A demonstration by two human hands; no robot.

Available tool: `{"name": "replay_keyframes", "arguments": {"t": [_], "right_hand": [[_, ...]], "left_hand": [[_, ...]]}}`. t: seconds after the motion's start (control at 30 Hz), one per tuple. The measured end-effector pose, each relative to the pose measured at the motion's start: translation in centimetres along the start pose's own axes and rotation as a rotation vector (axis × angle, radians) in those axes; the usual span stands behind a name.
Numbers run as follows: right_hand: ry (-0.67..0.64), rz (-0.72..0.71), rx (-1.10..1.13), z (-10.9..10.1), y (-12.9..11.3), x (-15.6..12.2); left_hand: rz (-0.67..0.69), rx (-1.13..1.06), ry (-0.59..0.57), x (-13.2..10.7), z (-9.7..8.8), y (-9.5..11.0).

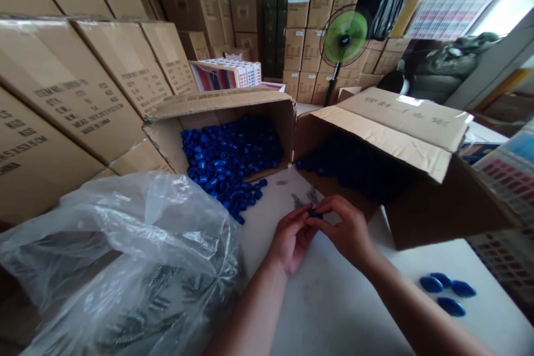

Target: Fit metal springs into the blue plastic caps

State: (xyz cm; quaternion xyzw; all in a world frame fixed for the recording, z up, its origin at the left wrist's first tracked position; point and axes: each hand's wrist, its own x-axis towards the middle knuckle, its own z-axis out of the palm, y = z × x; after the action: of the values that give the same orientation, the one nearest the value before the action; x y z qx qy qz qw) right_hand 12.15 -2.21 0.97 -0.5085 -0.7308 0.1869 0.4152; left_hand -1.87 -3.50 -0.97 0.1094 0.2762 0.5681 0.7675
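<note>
Over the white table, my left hand and my right hand meet at a small blue plastic piece. Both hands are closed on it with the fingertips, and most of it is hidden. Just beyond my fingers lie a few small metal springs. Many blue plastic caps spill from the left cardboard box. The right cardboard box holds more dark blue pieces. Several blue oval pieces lie at the right of the table.
A clear plastic bag with metal springs fills the lower left. Stacked cartons line the left side and back. A green fan stands behind the boxes. White plastic crates are at the right edge.
</note>
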Motion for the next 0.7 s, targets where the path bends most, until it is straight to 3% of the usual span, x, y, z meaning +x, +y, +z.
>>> {"name": "replay_keyframes", "arguments": {"t": [0.1,0.33,0.53,0.7], "right_hand": [[0.026,0.017,0.086,-0.7,-0.6,0.2],[-0.034,0.283,0.326,-0.2,-0.8,0.2],[-0.040,0.363,0.404,0.3,0.3,-0.2],[-0.097,0.393,0.383,-1.5,1.5,1.0]], "left_hand": [[-0.045,0.023,-0.020,-0.1,0.0,0.1],[-0.058,0.109,-0.052,0.2,-0.1,0.1],[-0.083,0.158,-0.073,0.0,0.1,0.0],[-0.226,0.267,-0.141,-0.7,0.4,-0.1]]}}
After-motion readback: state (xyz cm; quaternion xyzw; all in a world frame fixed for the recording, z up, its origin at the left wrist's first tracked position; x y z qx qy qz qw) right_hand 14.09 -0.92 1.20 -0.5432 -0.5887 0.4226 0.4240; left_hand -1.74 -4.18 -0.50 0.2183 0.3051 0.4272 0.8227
